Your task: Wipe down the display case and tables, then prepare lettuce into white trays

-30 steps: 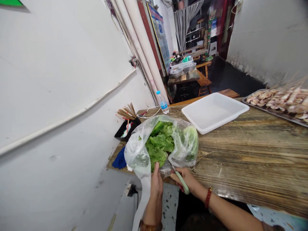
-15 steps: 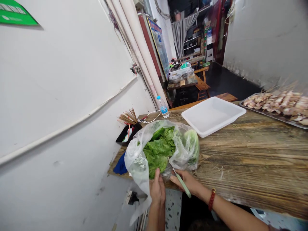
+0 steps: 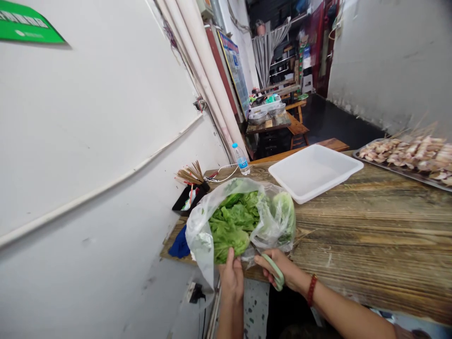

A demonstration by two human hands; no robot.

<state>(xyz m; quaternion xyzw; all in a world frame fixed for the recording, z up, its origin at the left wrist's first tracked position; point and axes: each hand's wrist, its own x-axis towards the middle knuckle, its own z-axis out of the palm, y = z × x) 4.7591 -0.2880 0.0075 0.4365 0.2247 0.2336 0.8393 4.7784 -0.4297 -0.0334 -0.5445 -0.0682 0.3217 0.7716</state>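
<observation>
Green leaf lettuce lies in an opened clear plastic bag at the near left edge of the wooden table. My left hand grips the lettuce at its near end, thumb on top and fingers beneath. In my right hand is a pair of scissors with pale green handles. Their dark blades point up and left toward the lettuce's near end, just right of my left hand; whether they touch it I cannot tell. A paler lettuce head sits under the plastic on the right.
Beyond the bag stand a white plastic tray and a water bottle. A metal tray of skewered meat is at the far right. Bamboo skewers stick out of a black box by the left wall, near a blue cloth.
The lettuce under my left hand has turned, its pale rib end now facing the scissors. My right hand has rolled, so the scissors' handle loop shows instead of its edge.
</observation>
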